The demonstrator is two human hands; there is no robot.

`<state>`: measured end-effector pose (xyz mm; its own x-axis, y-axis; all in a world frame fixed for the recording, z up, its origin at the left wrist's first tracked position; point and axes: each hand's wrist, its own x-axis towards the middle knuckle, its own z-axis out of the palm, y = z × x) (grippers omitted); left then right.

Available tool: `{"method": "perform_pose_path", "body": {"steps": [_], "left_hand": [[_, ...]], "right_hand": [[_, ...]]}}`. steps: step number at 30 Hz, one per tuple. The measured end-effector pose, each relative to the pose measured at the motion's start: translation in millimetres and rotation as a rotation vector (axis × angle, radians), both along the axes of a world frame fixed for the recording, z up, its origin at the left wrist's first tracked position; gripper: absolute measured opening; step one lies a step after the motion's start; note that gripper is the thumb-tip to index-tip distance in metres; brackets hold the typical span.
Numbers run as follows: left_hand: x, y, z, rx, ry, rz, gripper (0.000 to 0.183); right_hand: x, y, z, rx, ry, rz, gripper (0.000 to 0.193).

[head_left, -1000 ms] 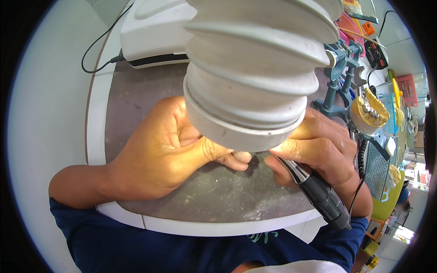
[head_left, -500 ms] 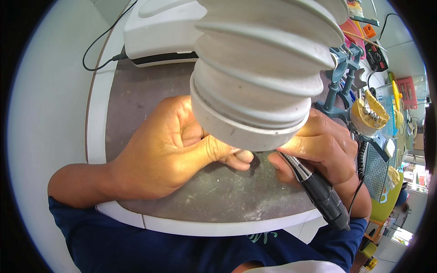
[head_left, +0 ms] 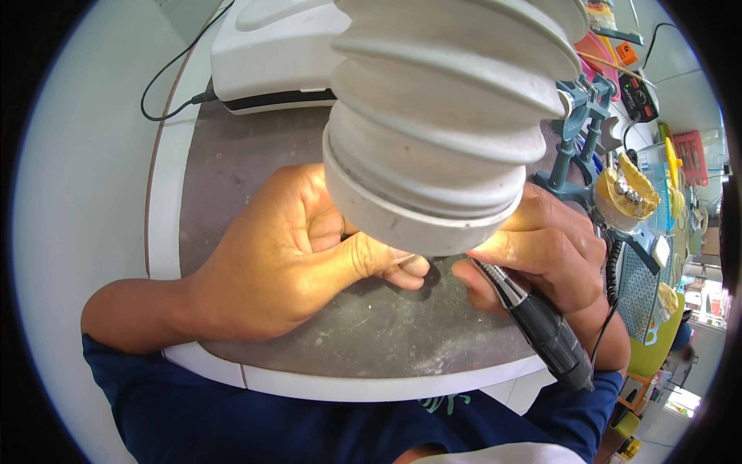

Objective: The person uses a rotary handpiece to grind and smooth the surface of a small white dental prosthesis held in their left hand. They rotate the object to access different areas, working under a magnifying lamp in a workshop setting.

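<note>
My right hand (head_left: 553,251) grips a rotary handpiece (head_left: 541,325), black at the back with a silver collar toward the front. Its tip points up and left, beneath the rim of a white corrugated suction hose (head_left: 444,139). On the left, my left hand (head_left: 286,255) has its fingers curled and the thumb pressed toward the forefinger. Whatever those fingertips pinch is hidden by the hose's rim. The two hands face each other just above the dark grey bench top (head_left: 402,332).
A white machine (head_left: 274,54) with a black cable stands at the back left. To the right are a blue-grey articulator (head_left: 576,139), a yellow dental cast (head_left: 627,193) with metal crowns, a black control box (head_left: 639,97) and a blue perforated basket (head_left: 641,301).
Hardly anything differs. My right hand and the handpiece have shifted very slightly to the left; my left hand keeps its place.
</note>
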<state>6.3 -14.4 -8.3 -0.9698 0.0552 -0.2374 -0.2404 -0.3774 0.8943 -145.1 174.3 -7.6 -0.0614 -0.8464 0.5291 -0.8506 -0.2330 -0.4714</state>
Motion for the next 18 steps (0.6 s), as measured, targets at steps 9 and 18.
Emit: {"method": "perform_pose_path", "body": {"steps": [9,18], "left_hand": [[0.4,0.1,-2.5,0.058,0.005,0.016,0.042],[1.3,-1.2,-3.9,0.081,0.004,0.017,0.043]], "right_hand": [[-1.3,-0.1,-1.4,-0.010,-0.004,0.011,0.035],[-0.8,2.6,3.0,0.036,0.008,0.007,0.037]]}}
